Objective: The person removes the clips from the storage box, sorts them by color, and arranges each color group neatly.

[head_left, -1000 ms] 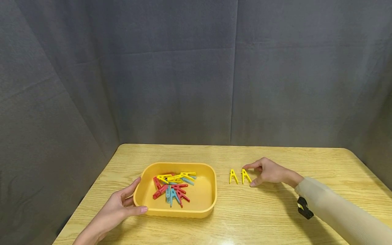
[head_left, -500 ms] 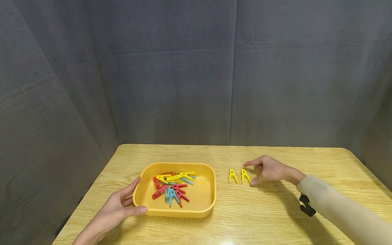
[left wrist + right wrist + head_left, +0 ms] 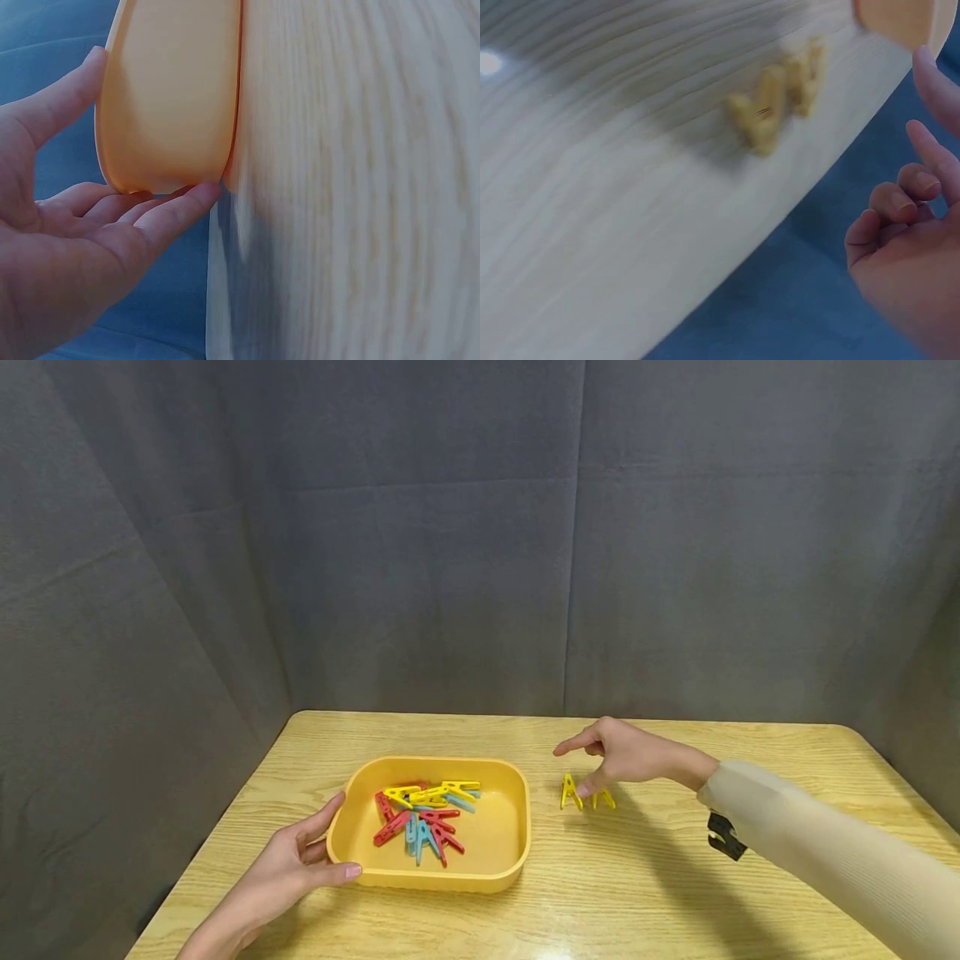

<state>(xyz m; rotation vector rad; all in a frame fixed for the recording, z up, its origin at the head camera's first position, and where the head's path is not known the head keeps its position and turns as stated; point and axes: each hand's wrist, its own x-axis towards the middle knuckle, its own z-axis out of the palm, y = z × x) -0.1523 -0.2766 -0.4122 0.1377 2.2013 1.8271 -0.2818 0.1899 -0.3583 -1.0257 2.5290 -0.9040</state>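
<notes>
Right hand [image 3: 626, 756] has lifted off the two yellow pegs [image 3: 587, 793] and swung toward the tray [image 3: 517, 814]; a second ago its fingertips pinched the right-hand peg of the pair, now it holds nothing. Index finger points out toward the tray, thumb hangs down just above the pegs, the other fingers loosely curled. Both pegs stand side by side on the table [image 3: 675, 877], just right of the tray, where they stood before. Right wrist view is blurred with motion, so I cannot be sure whether the thumb brushes a peg; it looks clear of them.

Left hand [image 3: 292, 872] unchanged: open, fingers straight along the tray's near-left corner, thumb on the front wall, steadying it. Tray has not moved.

Pile of pegs in the tray [image 3: 426, 817], red, blue and yellow, is as before.

Judgement: second yellow peg is set down and released; sorting of yellows continues, with more yellow ones left in the tray.
</notes>
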